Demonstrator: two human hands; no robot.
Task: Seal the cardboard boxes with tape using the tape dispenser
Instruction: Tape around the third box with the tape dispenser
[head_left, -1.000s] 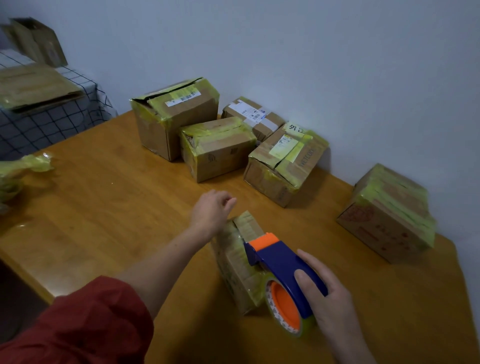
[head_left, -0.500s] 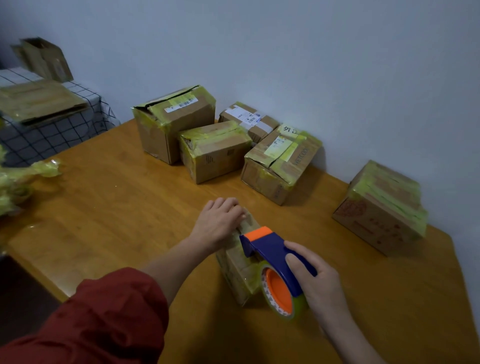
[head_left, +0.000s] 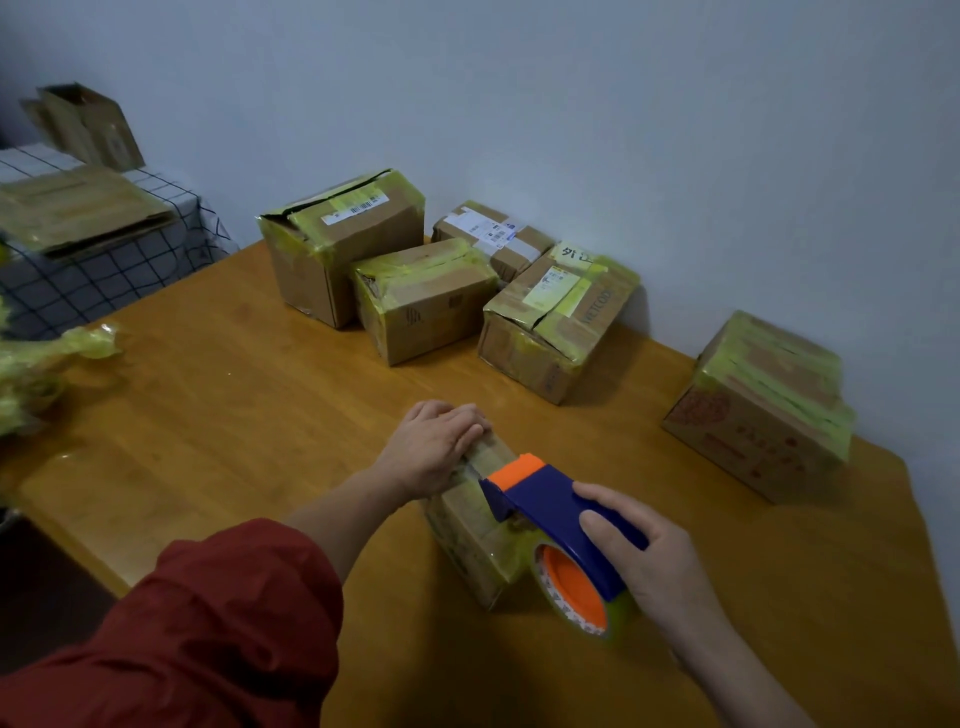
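A small cardboard box (head_left: 475, 540) wrapped in yellowish tape stands on the wooden table (head_left: 234, 415) in front of me. My left hand (head_left: 431, 447) lies on its far top end, fingers laid flat over it. My right hand (head_left: 639, 561) grips the blue and orange tape dispenser (head_left: 550, 514), whose orange front edge rests on the box top just behind my left fingers. The tape roll with its orange core (head_left: 574, 592) hangs beside the box's near right side.
Several taped boxes stand along the wall: a tall one (head_left: 343, 239), a medium one (head_left: 426, 296), a small labelled one (head_left: 493, 234), a tilted one (head_left: 561, 317) and one at the right (head_left: 763, 405). Crumpled tape (head_left: 47, 364) lies at the left edge. A checkered side table (head_left: 88, 249) holds cardboard.
My left hand came down from above the box and now lies on its far top end. The dispenser has slid forward along the box top toward that hand.
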